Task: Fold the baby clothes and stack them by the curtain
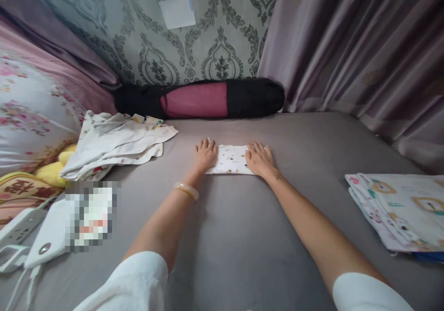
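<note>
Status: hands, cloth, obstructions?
Left hand and right hand flat on opposite ends of white printed cloth. Cloth looks folded, on grey sheet. Rumpled white fabric left, not touching it.

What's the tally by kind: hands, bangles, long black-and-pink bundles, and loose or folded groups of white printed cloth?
Left hand and right hand: 2
Bangle: 1
Black-and-pink bundle: 1
Cloth groups (loose pile, folded cloth, stack): 3
Total: 7
</note>
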Demonstrator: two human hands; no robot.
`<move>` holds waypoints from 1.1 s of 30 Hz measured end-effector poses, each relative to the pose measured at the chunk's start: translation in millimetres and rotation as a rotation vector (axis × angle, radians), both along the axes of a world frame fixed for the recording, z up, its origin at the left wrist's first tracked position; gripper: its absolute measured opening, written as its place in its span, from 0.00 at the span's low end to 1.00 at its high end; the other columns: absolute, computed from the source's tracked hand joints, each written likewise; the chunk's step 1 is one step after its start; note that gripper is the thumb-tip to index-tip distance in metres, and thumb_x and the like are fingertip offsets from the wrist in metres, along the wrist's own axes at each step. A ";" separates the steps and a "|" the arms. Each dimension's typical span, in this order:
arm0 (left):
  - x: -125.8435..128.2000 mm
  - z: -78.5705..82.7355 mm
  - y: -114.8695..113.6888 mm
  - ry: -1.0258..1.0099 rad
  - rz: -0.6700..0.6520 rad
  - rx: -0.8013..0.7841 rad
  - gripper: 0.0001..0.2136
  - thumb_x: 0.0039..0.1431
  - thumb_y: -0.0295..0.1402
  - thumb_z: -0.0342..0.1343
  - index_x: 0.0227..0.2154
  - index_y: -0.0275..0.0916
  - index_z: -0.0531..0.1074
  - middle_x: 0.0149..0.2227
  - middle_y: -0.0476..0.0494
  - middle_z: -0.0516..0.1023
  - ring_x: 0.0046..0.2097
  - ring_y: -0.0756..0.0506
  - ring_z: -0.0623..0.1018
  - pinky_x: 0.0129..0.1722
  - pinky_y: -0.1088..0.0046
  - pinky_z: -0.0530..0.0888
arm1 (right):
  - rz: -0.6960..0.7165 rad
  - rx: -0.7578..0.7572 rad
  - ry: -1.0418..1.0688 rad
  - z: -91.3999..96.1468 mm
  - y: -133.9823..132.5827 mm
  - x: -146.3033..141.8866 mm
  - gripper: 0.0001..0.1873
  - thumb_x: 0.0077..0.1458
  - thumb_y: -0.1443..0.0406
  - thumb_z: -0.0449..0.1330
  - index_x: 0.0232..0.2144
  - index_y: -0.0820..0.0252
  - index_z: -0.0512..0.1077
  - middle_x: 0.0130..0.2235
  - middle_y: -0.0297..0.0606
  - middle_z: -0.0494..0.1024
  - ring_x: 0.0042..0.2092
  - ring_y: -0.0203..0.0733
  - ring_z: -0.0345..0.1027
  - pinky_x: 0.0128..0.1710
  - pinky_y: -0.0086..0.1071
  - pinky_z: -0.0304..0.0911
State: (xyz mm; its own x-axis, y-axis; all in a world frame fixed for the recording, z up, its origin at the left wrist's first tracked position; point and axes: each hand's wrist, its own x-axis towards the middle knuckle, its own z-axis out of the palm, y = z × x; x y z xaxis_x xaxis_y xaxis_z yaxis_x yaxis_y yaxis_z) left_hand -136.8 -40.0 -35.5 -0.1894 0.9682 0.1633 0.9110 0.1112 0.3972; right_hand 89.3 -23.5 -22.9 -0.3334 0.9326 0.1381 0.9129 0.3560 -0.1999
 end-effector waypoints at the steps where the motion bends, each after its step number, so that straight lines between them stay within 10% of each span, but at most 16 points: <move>1: -2.9 -0.1 -0.4 -0.008 0.004 -0.001 0.24 0.67 0.41 0.39 0.60 0.41 0.65 0.65 0.33 0.62 0.68 0.32 0.57 0.64 0.43 0.50 | -0.029 0.000 0.011 -1.0 2.2 5.5 0.28 0.66 0.59 0.40 0.63 0.65 0.61 0.66 0.51 0.60 0.68 0.54 0.46 0.66 0.54 0.38; 17: -8.8 14.5 -5.3 -0.116 0.027 -0.117 0.27 0.67 0.43 0.39 0.65 0.37 0.56 0.68 0.30 0.55 0.69 0.33 0.53 0.65 0.44 0.49 | -0.193 -0.041 0.051 6.6 3.7 25.7 0.29 0.66 0.61 0.41 0.65 0.67 0.57 0.68 0.58 0.53 0.68 0.59 0.44 0.63 0.59 0.43; 25: 59.6 43.6 -43.9 0.126 -0.103 0.076 0.21 0.70 0.38 0.38 0.61 0.42 0.62 0.65 0.42 0.64 0.68 0.43 0.58 0.67 0.55 0.53 | 0.061 0.009 0.123 18.9 -29.2 -23.7 0.28 0.66 0.64 0.40 0.64 0.70 0.58 0.68 0.49 0.56 0.69 0.50 0.44 0.67 0.52 0.39; 33: 73.4 15.6 -52.4 0.180 -0.127 -0.033 0.23 0.71 0.39 0.35 0.63 0.38 0.60 0.67 0.41 0.60 0.68 0.40 0.59 0.66 0.53 0.54 | 0.161 -0.024 0.057 1.2 -43.5 -28.2 0.29 0.65 0.66 0.40 0.66 0.67 0.56 0.68 0.43 0.55 0.70 0.47 0.42 0.68 0.47 0.39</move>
